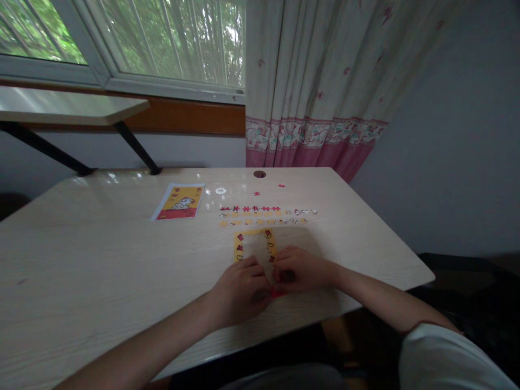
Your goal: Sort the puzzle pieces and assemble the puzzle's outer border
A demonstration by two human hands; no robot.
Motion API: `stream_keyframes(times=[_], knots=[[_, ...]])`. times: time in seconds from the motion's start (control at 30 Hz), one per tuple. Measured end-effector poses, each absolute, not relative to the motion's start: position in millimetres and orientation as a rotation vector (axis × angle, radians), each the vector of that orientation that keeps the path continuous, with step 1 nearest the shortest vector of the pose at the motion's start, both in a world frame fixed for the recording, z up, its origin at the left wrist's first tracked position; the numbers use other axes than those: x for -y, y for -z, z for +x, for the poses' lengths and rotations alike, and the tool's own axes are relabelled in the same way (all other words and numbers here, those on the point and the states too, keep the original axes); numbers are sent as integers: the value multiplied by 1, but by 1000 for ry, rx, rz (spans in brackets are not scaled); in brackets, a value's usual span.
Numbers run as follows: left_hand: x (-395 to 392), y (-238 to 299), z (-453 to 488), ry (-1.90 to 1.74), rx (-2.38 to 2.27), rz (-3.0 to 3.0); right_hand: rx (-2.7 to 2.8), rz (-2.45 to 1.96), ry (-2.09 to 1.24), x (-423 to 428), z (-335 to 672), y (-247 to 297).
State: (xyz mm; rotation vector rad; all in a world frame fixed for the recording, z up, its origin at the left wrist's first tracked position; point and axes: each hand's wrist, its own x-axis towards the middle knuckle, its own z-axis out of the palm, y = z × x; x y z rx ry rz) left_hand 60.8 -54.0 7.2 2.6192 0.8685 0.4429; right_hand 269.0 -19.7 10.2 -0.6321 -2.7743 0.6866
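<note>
A partly assembled jigsaw puzzle (255, 233) lies near the front of the table, its yellow edge pieces forming a frame around bare tabletop. My left hand (244, 287) rests over its lower left, and my right hand (304, 269) over its lower right. The fingers of both hands are bent and meet at a red puzzle piece (276, 293) along the bottom edge. My hands hide much of the lower puzzle. Beyond it, loose puzzle pieces (255, 208) lie in rows, red at the back, yellow and white in front.
A reference picture (181, 203) of a spotted dog on yellow and red lies to the left. Two red pieces (257, 193) sit apart farther back, near a round cable hole (259, 174). A raised shelf (69, 108) stands at the back left, and a curtain (309, 81) hangs behind.
</note>
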Motion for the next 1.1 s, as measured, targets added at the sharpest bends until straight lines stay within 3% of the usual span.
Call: stream_keyframes(times=[0.5, 0.7, 1.1], knots=[[40, -21, 53, -484, -785, 2674, 2775, -629, -663, 2, 285, -16], [15, -42, 14, -355, -992, 2775, 2790, -700, -633, -8, 291, -16], [13, -12, -34, -509, -1064, 2672, 2511, -1061, -809, -77, 280, -12]])
